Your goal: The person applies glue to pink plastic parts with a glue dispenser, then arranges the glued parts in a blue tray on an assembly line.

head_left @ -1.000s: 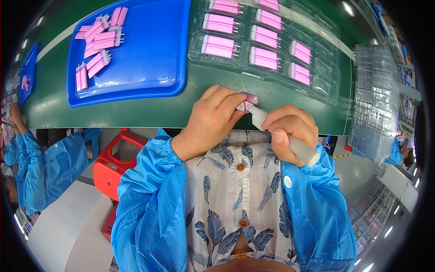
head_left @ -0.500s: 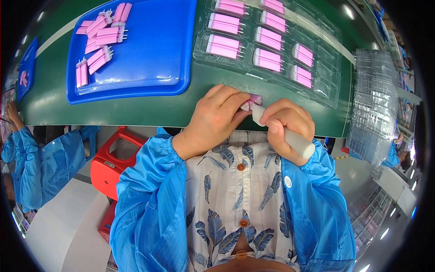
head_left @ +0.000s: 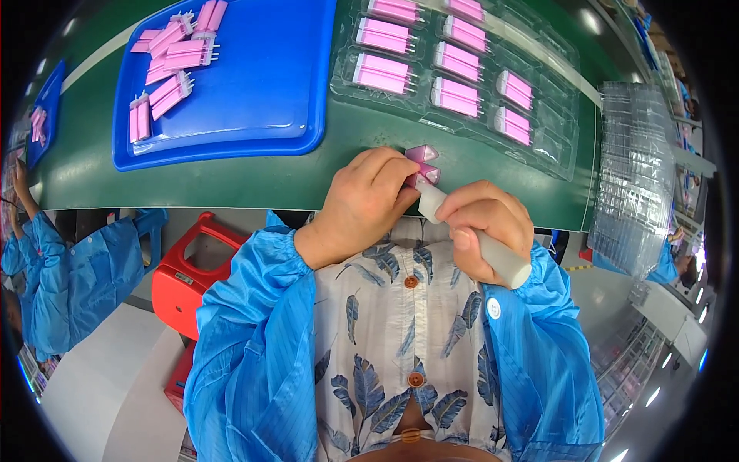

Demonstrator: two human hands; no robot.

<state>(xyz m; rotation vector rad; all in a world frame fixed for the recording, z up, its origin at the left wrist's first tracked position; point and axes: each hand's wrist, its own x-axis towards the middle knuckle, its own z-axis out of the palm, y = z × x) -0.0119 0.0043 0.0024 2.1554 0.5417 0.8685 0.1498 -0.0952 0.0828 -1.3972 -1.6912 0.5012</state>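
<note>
Just past the table's near edge, my left hand [head_left: 368, 189] is closed on a pink block [head_left: 423, 154], whose glossy ends show beyond the fingertips. My right hand [head_left: 490, 223] wraps round a whitish cylindrical tool [head_left: 503, 262] with a narrower, flat-sided tip. That tip meets the end of the pink block by my left fingers; whether it presses on it I cannot tell. Ahead and to the right lies a clear plastic tray [head_left: 554, 158] with several pink blocks [head_left: 382, 73] in its pockets, thin metal pins sticking out of most.
A blue tray [head_left: 231, 146] on the green table [head_left: 254, 185] holds several loose pink blocks [head_left: 185, 54]. Stacked clear trays [head_left: 635, 177] stand at the right end. A red stool [head_left: 181, 289] is below left. A person in a blue smock [head_left: 96, 269] sits farther left.
The pink block has turned in my left fingers, so more of its end shows. My right hand and the whitish tool have shifted slightly left and toward me.
</note>
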